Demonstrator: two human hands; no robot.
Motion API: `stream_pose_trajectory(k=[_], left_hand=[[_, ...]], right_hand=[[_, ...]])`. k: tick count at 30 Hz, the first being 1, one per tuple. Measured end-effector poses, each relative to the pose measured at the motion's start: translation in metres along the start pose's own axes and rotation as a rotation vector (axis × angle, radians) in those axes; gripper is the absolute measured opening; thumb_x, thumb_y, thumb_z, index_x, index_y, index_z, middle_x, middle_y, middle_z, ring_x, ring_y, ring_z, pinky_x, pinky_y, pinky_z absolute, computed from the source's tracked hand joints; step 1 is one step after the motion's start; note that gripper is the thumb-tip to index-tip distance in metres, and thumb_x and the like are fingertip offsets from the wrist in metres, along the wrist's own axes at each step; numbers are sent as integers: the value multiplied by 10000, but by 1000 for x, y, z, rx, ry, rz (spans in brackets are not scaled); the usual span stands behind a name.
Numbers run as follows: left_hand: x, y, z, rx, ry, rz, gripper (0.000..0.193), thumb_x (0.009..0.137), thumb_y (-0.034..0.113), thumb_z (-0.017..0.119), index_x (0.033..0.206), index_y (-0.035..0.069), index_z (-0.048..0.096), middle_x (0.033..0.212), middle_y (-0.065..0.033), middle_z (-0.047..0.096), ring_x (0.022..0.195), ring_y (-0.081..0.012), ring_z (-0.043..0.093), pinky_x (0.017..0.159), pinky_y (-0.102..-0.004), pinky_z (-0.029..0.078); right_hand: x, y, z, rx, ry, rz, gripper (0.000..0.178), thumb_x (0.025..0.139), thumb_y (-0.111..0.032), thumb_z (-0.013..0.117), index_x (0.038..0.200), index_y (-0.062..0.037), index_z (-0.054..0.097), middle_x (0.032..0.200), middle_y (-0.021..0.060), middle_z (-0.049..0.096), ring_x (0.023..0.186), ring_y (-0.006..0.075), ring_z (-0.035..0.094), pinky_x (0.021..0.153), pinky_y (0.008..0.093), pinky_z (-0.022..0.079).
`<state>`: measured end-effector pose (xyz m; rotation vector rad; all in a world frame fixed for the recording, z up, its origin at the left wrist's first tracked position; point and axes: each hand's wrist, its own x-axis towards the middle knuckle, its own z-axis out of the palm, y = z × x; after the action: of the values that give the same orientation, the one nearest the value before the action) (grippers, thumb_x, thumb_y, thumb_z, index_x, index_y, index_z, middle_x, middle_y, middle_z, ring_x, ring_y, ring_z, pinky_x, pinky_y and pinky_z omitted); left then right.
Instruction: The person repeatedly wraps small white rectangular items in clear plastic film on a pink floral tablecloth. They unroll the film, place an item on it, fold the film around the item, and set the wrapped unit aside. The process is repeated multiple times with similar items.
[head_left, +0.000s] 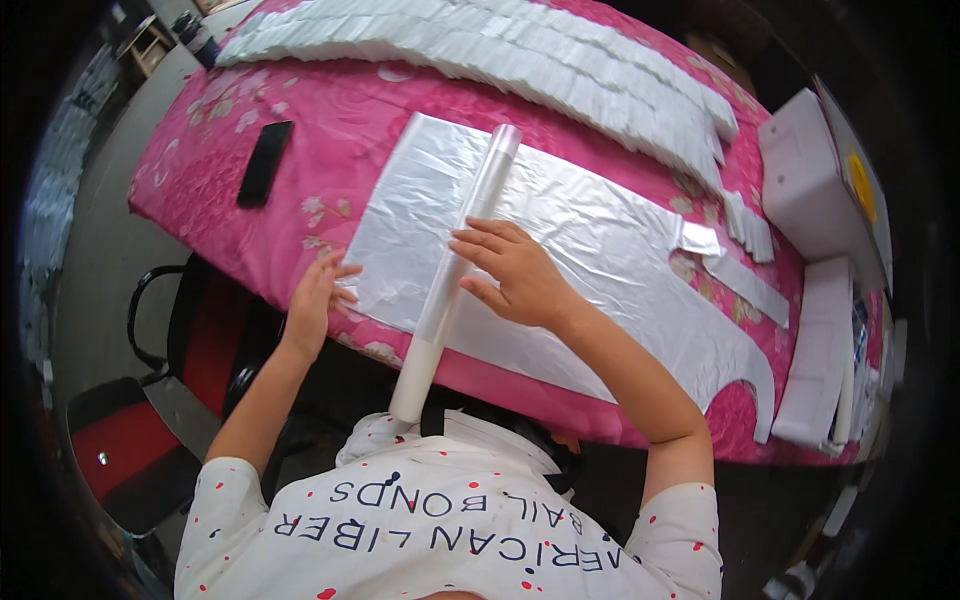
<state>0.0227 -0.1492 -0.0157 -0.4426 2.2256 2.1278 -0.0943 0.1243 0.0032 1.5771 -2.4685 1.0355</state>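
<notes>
A thin white plastic sheet, cut like an apron [590, 240], lies spread on the table with a curved notch near its right end. Across its left part rests a long roll of clear plastic film [432, 312] on a white core, its near end sticking out past the table edge toward my body. My right hand [512, 272] lies against the roll with fingers stretched out. At the sheet's lower left corner is my left hand [315, 300], its fingers apart; whether they touch the sheet I cannot tell.
A pink flowered cloth [215, 170] covers the table. On it are a black phone [264, 165], long rows of folded white plastic [480, 45] at the back, small white folded pieces [748, 228], and white boxes [815, 180] at right. Black-and-red chairs [130, 440] stand at left.
</notes>
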Motion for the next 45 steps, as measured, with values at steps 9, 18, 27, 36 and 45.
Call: stream_pose_trajectory(k=[9,18,27,36,45], left_hand=[[-58,-12,26,965,101,370,694,793,243,642,1320,-50,299,1118,-205,476,971,-317,516,851,-364,428],[-52,2,21,-81,-200,-214,678,736,64,686,1308,-53,342,1114,-141,577,936,-158,598,812,-303,486],[-35,51,81,-542,-625,-461,823,665,387,729,1258,-75,394,853,-124,590,621,-144,568,582,-264,491],[-27,57,112,-446,-796,-544,596,639,282,767,1085,-26,519,668,-19,513,567,-94,523,509,-244,440],[-9,28,125,-225,-621,-351,652,772,425,622,1226,6,413,789,-65,573,656,-147,561,609,-297,470]], right_hand=[[93,-4,91,-225,-161,72,486,844,-338,507,1248,-68,496,1347,124,422,1308,322,286,1080,473,176],[108,-20,122,430,708,627,822,752,-169,601,1387,27,118,1372,303,259,1296,362,286,1063,461,242],[66,-34,-9,1545,651,574,589,747,-186,667,1208,-3,348,883,87,546,781,153,572,713,315,521],[11,-30,-13,1666,851,571,646,732,-166,668,1215,0,272,832,97,514,729,163,570,655,319,527],[-17,-34,20,1347,954,816,536,769,-137,660,1179,-3,341,839,71,524,717,148,567,678,312,520]])
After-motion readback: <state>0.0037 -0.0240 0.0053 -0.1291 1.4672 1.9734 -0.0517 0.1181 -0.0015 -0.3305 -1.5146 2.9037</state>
